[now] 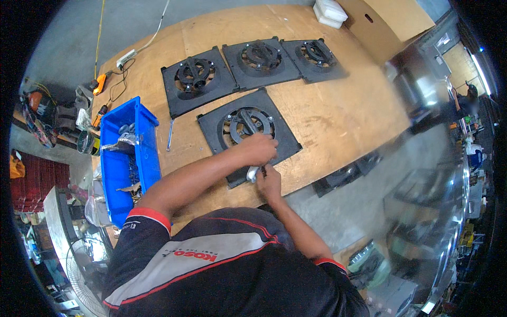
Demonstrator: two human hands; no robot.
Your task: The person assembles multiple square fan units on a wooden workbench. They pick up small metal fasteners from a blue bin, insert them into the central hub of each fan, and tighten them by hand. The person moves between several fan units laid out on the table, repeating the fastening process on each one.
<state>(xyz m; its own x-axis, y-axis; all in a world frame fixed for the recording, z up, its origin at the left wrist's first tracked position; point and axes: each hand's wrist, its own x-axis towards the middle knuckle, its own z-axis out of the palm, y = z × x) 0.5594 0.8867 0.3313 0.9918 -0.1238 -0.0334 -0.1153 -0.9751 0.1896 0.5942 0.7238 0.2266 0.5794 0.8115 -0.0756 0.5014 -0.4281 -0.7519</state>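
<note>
A black square plate (285, 136) with a round central opening lies on the table in front of me. A dark ring-shaped part with a raised bar (246, 120) is mounted over that opening. My left hand (257, 149) reaches across the plate's near half, its fingers curled in; what they hold is hidden. Close by, at the plate's near edge, my right hand (270, 184) has its fingertips pressed together around something small and dark. Beside those fingertips is a small whitish object (252, 174), partly covered, its kind unclear.
Three similar assemblies, a left one (198, 79), a middle one (259, 61) and a right one (319, 58), lie farther back. A blue bin (149, 153) with loose hardware stands left, beside a wrench (170, 135). A cardboard box (364, 26) and white container (330, 12) sit at the far right.
</note>
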